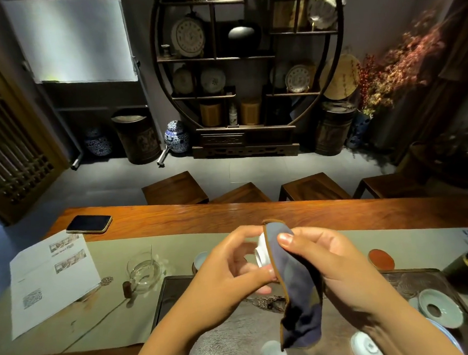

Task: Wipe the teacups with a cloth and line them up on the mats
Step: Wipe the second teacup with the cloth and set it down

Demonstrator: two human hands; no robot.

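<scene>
The room is sitting dim, with warm light falling from above onto the wooden table (286, 211), which is shining along its far edge. The whiteboard (70, 39) at far left is glowing pale with soft glare. Corners are darkening, and straight lines are bowing near the edges from the wide lens. The left hand (234, 272) is blurring slightly at the fingertips.

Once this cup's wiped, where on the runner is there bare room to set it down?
Open runner lies beyond the right hand, left of the red mat; that mat is bare too. More room lies between the glass pitcher and the dark tray. The tray's right corner is crowded with saucers.
</scene>
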